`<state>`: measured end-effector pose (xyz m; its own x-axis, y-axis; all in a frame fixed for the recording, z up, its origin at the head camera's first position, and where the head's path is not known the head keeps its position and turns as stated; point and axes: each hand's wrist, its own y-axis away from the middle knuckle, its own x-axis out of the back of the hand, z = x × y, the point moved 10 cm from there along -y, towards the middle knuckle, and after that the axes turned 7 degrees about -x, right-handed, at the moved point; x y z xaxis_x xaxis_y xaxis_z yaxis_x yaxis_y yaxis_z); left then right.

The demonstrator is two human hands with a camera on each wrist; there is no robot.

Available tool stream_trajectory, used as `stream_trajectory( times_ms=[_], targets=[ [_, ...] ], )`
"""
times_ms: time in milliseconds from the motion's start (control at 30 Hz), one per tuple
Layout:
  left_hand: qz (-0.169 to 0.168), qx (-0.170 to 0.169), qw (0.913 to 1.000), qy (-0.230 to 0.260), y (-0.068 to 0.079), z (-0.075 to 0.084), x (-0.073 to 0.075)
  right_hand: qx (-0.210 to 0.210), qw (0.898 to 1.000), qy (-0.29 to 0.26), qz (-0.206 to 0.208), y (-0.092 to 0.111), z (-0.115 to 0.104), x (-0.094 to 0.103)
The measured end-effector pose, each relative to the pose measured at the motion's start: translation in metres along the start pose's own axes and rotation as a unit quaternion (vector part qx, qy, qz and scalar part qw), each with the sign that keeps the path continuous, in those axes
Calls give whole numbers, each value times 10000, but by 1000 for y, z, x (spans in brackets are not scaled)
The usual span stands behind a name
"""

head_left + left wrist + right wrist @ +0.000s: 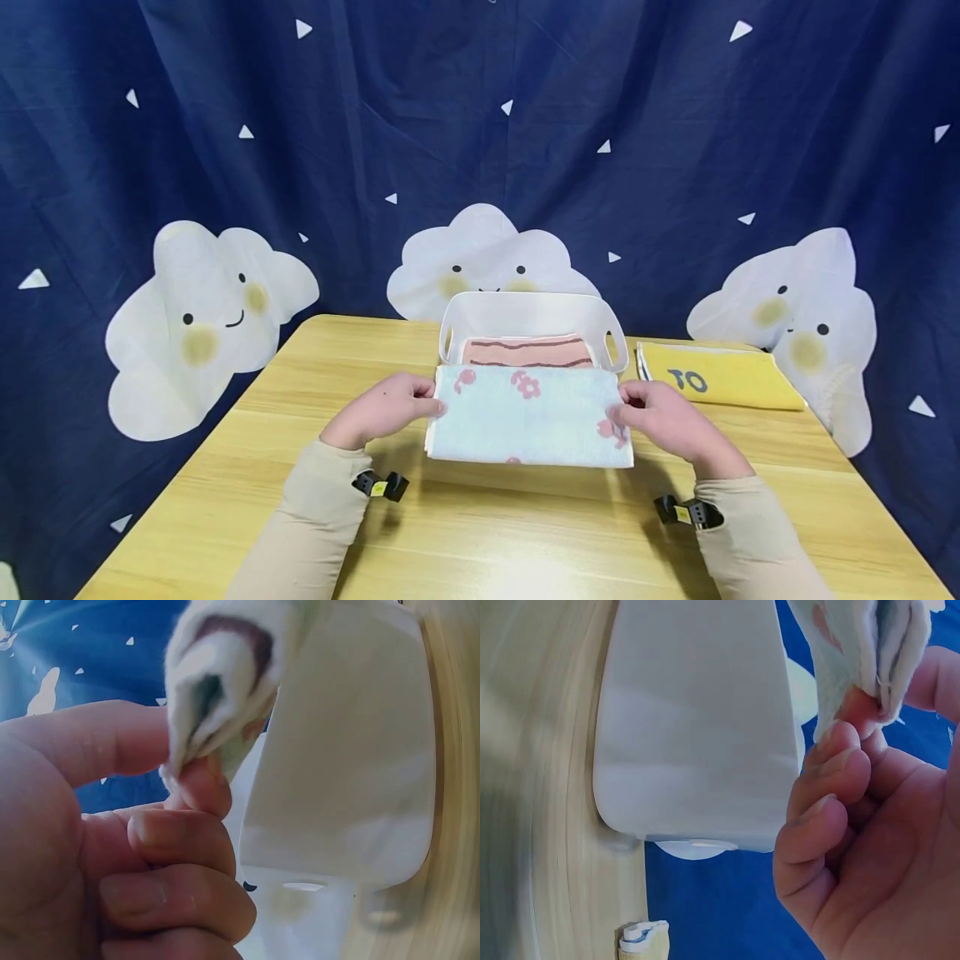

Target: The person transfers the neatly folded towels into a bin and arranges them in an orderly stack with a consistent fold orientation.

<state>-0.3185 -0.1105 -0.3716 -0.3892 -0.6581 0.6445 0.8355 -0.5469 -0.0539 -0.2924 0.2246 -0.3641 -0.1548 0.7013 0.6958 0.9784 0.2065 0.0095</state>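
Note:
A folded light-blue towel (528, 425) with pink flowers is stretched between both hands, in front of a white basket (525, 310) with side handles. My left hand (390, 406) pinches its left edge between thumb and fingers; the left wrist view shows the folded layers (217, 682) in that grip. At the opposite edge, my right hand (667, 417) pinches the towel the same way, its other fingers curled below. Inside the basket lies a pink cloth (528, 350) with dark wavy stripes. The towel hides the basket's front in the head view.
A folded yellow towel (727, 379) marked "TO" lies right of the basket on the wooden table (480, 533). Behind the table hangs a dark blue curtain (450, 108) with clouds and white triangles.

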Motion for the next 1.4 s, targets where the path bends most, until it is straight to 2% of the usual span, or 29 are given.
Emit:
stream_trajectory(
  times_ms=[333, 600, 933, 1200, 1400],
  targets=[
    [253, -29, 9997, 62, -6, 6, 7, -12, 9993, 14, 382, -1, -3, 11],
    [271, -57, 9994, -220, -19, 14, 24, -135, 9980, 283, 550, -9, -10, 22],
    [229, 126, 9989, -384, -43, 11, 39, -202, 9973, 436, 558, -37, -17, 35],
    [299, 323, 9987, -255, -70, 2, 51, -236, 9960, 667, 538, -64, -18, 51],
    [354, 529, 9976, -270, -87, -1, 57, -575, 9957, 648, 340, -83, -13, 56]
  ],
)
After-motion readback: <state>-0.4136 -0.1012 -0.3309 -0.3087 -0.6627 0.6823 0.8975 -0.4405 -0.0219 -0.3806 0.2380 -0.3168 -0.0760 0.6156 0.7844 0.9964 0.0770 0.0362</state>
